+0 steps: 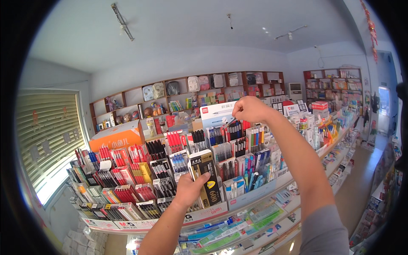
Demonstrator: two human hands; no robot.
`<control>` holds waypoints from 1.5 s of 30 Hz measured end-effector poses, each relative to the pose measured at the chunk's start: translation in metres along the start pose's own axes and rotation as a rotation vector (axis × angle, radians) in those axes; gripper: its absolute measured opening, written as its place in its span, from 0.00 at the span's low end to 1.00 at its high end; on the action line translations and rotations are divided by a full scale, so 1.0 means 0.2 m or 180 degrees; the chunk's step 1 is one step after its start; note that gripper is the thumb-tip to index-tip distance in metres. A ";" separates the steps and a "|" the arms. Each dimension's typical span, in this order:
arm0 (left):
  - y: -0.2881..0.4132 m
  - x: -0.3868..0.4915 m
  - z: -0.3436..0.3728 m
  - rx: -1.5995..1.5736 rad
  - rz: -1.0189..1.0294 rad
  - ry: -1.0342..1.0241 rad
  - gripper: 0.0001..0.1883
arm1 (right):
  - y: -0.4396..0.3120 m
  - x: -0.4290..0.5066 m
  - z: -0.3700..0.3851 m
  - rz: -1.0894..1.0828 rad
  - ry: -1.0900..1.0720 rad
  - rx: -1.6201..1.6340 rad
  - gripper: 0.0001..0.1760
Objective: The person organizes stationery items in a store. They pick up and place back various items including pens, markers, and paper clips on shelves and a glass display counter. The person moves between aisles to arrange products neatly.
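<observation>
My left hand [190,190] grips a black-and-gold pen box [211,195] with a white edge, its thumb across the front. The box is tilted and stands before the pen display. Slim pen ends [195,147] show around the top of the box; I cannot tell whether they are in it. Higher up and to the right, my right hand [250,110] is closed, pinching what looks like a thin dark pen [229,122] that slants down to the left. Behind that hand is a white-and-blue display card [218,112]. Blue and black pens [235,130] stand in boxes just below.
Tiered pen boxes [127,191] fill the counter to the left, with an orange carton [117,137] behind them. Packaged stationery [232,231] lies on a lower glass shelf. Wall shelves [183,95] hold bags and books. A floor aisle [357,165] runs along the right.
</observation>
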State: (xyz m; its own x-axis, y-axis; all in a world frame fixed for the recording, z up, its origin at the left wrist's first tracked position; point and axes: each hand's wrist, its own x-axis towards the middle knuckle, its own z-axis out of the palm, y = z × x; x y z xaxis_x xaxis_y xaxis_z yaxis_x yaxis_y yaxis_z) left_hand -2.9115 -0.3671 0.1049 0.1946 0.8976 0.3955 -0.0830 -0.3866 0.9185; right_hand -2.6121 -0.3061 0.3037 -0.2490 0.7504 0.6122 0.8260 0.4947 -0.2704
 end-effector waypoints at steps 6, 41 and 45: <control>-0.03 0.02 -0.01 -0.0008 0.0020 -0.0206 0.11 | 0.02 0.07 0.15 -0.0270 -0.0091 -0.0045 0.17; -0.07 0.03 -0.03 0.0516 0.0034 -0.0638 0.17 | 0.05 0.13 0.40 0.0365 0.0034 0.1037 0.16; -0.06 0.02 -0.03 0.0490 0.0079 -0.0630 0.17 | 0.06 0.14 0.42 0.0278 -0.0001 0.0895 0.17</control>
State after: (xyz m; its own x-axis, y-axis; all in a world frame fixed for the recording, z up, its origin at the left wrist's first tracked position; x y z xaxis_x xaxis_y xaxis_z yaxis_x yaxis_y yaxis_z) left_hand -2.9150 -0.3580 0.0952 0.3832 0.8344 0.3961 0.0567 -0.4492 0.8916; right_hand -2.6522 -0.2427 0.2560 -0.1833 0.7955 0.5775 0.6717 0.5303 -0.5173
